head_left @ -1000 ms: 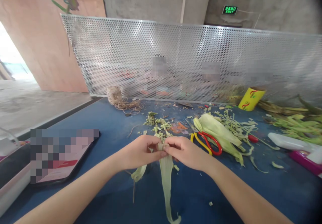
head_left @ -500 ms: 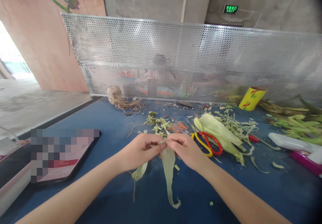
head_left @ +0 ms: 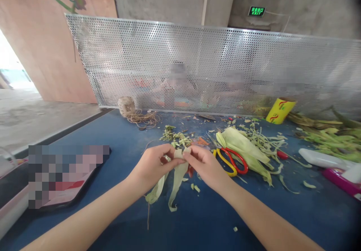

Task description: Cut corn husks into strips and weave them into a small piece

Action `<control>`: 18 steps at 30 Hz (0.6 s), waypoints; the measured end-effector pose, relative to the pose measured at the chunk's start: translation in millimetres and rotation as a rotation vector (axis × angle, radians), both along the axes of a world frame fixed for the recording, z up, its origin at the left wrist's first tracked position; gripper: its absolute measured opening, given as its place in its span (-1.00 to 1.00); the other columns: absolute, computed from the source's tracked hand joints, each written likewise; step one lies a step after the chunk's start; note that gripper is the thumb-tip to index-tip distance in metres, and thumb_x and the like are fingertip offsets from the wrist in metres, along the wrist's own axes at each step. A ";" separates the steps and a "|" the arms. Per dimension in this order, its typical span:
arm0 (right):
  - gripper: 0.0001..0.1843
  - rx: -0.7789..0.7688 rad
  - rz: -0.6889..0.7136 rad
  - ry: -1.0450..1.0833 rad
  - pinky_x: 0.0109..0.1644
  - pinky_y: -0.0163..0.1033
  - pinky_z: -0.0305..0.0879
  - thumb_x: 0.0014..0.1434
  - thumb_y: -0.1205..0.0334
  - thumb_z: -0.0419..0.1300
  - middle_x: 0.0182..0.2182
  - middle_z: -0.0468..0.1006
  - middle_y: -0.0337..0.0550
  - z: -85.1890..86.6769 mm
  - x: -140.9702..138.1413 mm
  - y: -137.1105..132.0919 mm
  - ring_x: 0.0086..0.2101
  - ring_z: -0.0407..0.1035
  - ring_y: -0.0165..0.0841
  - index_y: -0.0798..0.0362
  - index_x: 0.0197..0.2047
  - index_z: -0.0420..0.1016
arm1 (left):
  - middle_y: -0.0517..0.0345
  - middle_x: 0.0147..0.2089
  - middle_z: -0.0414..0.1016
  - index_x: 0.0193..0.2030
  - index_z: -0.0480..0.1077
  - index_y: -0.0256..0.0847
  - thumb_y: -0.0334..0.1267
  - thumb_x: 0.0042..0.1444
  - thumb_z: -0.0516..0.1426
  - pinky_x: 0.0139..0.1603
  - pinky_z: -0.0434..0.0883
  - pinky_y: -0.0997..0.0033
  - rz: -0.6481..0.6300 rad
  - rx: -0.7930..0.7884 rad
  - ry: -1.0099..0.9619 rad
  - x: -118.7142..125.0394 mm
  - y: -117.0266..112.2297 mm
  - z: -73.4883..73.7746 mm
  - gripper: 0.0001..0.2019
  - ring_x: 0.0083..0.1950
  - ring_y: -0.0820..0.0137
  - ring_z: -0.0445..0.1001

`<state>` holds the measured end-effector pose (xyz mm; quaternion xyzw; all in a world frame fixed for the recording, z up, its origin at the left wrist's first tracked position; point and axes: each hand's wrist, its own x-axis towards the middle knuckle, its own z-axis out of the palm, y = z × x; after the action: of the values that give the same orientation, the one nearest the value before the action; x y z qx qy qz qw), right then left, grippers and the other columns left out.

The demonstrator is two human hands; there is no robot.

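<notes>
A pale green corn husk strip (head_left: 178, 177) hangs from my fingertips over the blue table. My left hand (head_left: 158, 164) is closed in a pinch on its upper end, and my right hand (head_left: 204, 162) pinches the same end from the other side. Between the thumbs the husk looks folded. Behind and left of the strip lies another husk piece (head_left: 157, 190) with a thin stalk or string. Scissors with red and yellow handles (head_left: 233, 162) rest just right of my right hand, against a large corn husk (head_left: 242, 145). Small green cuttings (head_left: 172, 135) lie beyond my fingers.
A ball of twine (head_left: 126, 106) with loose strands stands at the back left. A tablet-like device (head_left: 70, 194) lies on the left. Shredded husk, a yellow roll (head_left: 280, 110) and a white-and-purple hot glue gun (head_left: 335, 177) are at right. A perforated metal screen (head_left: 158, 55) borders the back, people behind it.
The strip's top has been folded over between my fingers. Its hanging tail has swung left and sits higher. My hands stay close together.
</notes>
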<state>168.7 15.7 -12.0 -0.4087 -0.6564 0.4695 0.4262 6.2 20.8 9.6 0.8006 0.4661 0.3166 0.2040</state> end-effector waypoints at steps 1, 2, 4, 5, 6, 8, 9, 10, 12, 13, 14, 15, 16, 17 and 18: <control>-0.75 -0.004 0.009 0.008 -0.54 -0.40 0.19 0.12 0.07 0.03 -0.63 0.31 -0.36 -0.1 0.0 -0.1 -0.65 0.24 -0.52 0.05 -0.47 0.24 | 0.32 -0.59 0.25 -0.57 0.23 -0.22 -0.13 -0.03 0.12 -0.50 0.22 0.56 0.016 0.011 0.002 -0.1 -0.3 0.0 -0.76 -0.55 0.54 0.24; -0.75 -0.007 0.013 0.017 -0.53 -0.40 0.20 0.11 0.07 0.04 -0.63 0.32 -0.36 -0.4 0.1 0.2 -0.65 0.25 -0.52 0.05 -0.47 0.25 | 0.32 -0.59 0.25 -0.58 0.22 -0.22 -0.14 -0.04 0.13 -0.50 0.23 0.56 0.026 0.030 0.014 -0.1 -0.8 0.0 -0.75 -0.55 0.54 0.25; -0.74 -0.024 0.011 0.043 -0.54 -0.39 0.21 0.10 0.05 0.06 -0.63 0.33 -0.35 -2.1 0.2 1.7 -0.66 0.25 -0.52 0.05 -0.48 0.25 | 0.31 -0.55 0.31 -0.57 0.25 -0.21 -0.16 -0.05 0.14 -0.47 0.24 0.55 0.021 0.073 0.050 0.0 -1.8 -0.7 -0.78 -0.53 0.53 0.28; -0.73 -0.039 0.006 0.063 -0.55 -0.38 0.22 0.09 0.04 0.07 -0.63 0.33 -0.35 -3.3 0.2 2.9 -0.66 0.26 -0.51 0.05 -0.48 0.26 | 0.30 -0.52 0.35 -0.54 0.29 -0.21 -0.18 -0.05 0.14 -0.45 0.26 0.54 0.014 0.098 0.062 0.0 -2.2 -1.3 -0.82 -0.51 0.52 0.31; -0.72 -0.058 -0.001 0.093 -0.55 -0.38 0.23 0.07 0.02 0.08 -0.64 0.34 -0.34 -4.6 0.0 4.3 -0.67 0.26 -0.50 0.05 -0.48 0.27 | 0.28 -0.48 0.39 -0.50 0.32 -0.19 -0.20 -0.03 0.14 -0.44 0.27 0.54 0.005 0.125 0.069 -0.3 -2.6 -2.2 -0.86 -0.49 0.51 0.34; -0.70 -0.117 -0.034 0.195 -0.57 -0.36 0.25 0.02 -0.01 0.12 -0.64 0.36 -0.33 -6.9 -0.6 7.3 -0.67 0.26 -0.49 0.06 -0.48 0.28 | 0.24 -0.43 0.44 -0.42 0.37 -0.17 -0.26 0.00 0.11 -0.42 0.30 0.54 -0.019 0.191 0.064 -1.6 -3.6 -4.5 -0.94 -0.47 0.50 0.37; -0.70 -0.147 -0.058 0.251 -0.58 -0.35 0.26 -0.01 -0.02 0.15 -0.65 0.36 -0.32 -7.7 -0.8 8.9 -0.67 0.26 -0.48 0.07 -0.49 0.29 | 0.22 -0.41 0.46 -0.40 0.38 -0.17 -0.30 0.03 0.09 -0.41 0.32 0.54 -0.037 0.241 0.050 -2.6 -4.3 -5.5 -0.94 -0.44 0.49 0.39; -0.69 -0.173 -0.087 0.303 -0.58 -0.34 0.27 -0.04 -0.02 0.18 -0.66 0.36 -0.31 -8.0 -0.6 10.4 -0.68 0.26 -0.48 0.07 -0.50 0.29 | 0.19 -0.38 0.47 -0.38 0.39 -0.17 -0.33 0.04 0.07 -0.37 0.35 0.53 -0.069 0.303 0.033 -3.9 -5.2 -6.2 -0.92 -0.40 0.47 0.41; -0.69 -0.205 -0.153 0.376 -0.60 -0.34 0.27 -0.08 0.00 0.21 -0.66 0.37 -0.31 -7.3 1.3 13.5 -0.69 0.25 -0.49 0.09 -0.50 0.30 | 0.14 -0.35 0.49 -0.34 0.39 -0.17 -0.40 0.06 0.04 -0.24 0.38 0.48 -0.198 0.440 0.009 -6.6 -8.2 -5.3 -0.88 -0.29 0.42 0.44; -0.69 -0.209 -0.187 0.401 -0.60 -0.35 0.27 -0.10 0.02 0.22 -0.67 0.36 -0.32 -6.3 3.6 15.4 -0.69 0.25 -0.50 0.10 -0.51 0.31 | 0.13 -0.32 0.50 -0.30 0.39 -0.17 -0.43 0.07 0.03 -0.16 0.38 0.44 -0.283 0.500 -0.004 -7.7 -10.3 -3.3 -0.86 -0.24 0.40 0.44; -0.69 -0.205 -0.218 0.424 -0.60 -0.36 0.27 -0.11 0.03 0.23 -0.68 0.36 -0.32 -4.8 6.9 17.6 -0.69 0.24 -0.50 0.10 -0.51 0.31 | 0.13 -0.30 0.51 -0.25 0.39 -0.15 -0.45 0.08 0.03 -0.10 0.37 0.41 -0.372 0.546 -0.013 -8.5 -12.8 -0.2 -0.83 -0.19 0.39 0.44; -0.70 -0.198 -0.250 0.454 -0.60 -0.37 0.27 -0.12 0.04 0.24 -0.68 0.35 -0.32 -3.1 11.3 20.1 -0.69 0.24 -0.51 0.11 -0.52 0.30 | 0.13 -0.27 0.52 -0.19 0.38 -0.13 -0.46 0.09 0.02 -0.06 0.36 0.39 -0.451 0.575 -0.017 -8.8 -15.7 3.8 -0.79 -0.16 0.38 0.44; -0.70 -0.185 -0.282 0.486 -0.59 -0.37 0.27 -0.14 0.05 0.25 -0.68 0.35 -0.32 -1.1 16.7 23.1 -0.68 0.24 -0.52 0.11 -0.53 0.30 | 0.14 -0.24 0.53 -0.13 0.36 -0.10 -0.46 0.10 0.01 -0.05 0.37 0.39 -0.513 0.591 -0.017 -8.8 -19.2 8.3 -0.75 -0.15 0.38 0.44; -0.70 -0.167 -0.313 0.518 -0.59 -0.38 0.27 -0.15 0.05 0.25 -0.68 0.35 -0.32 0.9 23.0 26.5 -0.68 0.24 -0.52 0.11 -0.54 0.29 | 0.15 -0.21 0.53 -0.07 0.33 -0.07 -0.46 0.11 0.00 -0.05 0.38 0.39 -0.560 0.606 -0.013 -8.4 -23.2 12.6 -0.71 -0.13 0.38 0.43; -0.69 -0.144 -0.346 0.550 -0.58 -0.38 0.28 -0.16 0.06 0.26 -0.68 0.35 -0.31 2.9 30.0 30.4 -0.67 0.25 -0.52 0.11 -0.55 0.29 | 0.16 -0.19 0.54 -0.02 0.31 -0.05 -0.46 0.11 -0.02 -0.05 0.39 0.40 -0.613 0.616 0.006 -8.1 -28.0 15.6 -0.67 -0.11 0.38 0.43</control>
<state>198.7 46.0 -9.1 -0.4010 -0.4030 0.5281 0.6308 -2.0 -7.2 25.1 0.9264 0.0909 0.3633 0.0387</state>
